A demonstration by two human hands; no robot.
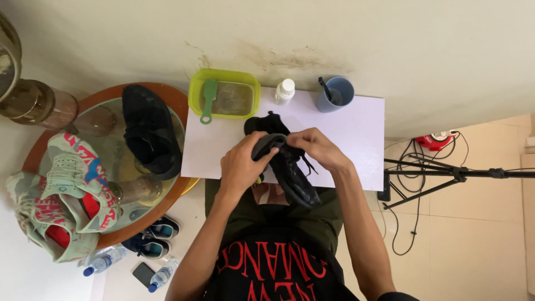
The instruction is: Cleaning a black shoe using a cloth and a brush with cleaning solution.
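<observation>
A black shoe (pixel 295 178) is held over the near edge of a small white table (pixel 356 134), its toe pointing down toward my lap. My left hand (pixel 241 167) grips the shoe's opening from the left. My right hand (pixel 319 148) holds the upper part from the right, fingers at the black laces. Both hands are closed on the same shoe.
A green tub (pixel 252 83) of murky water with a green brush (pixel 209 100) stands at the table's back, beside a white bottle (pixel 285 91) and a blue cup (pixel 336 93). A round glass table (pixel 173 100) at left carries another black shoe (pixel 149 129) and pale patterned sneakers (pixel 69 189). Tripod and cables lie right.
</observation>
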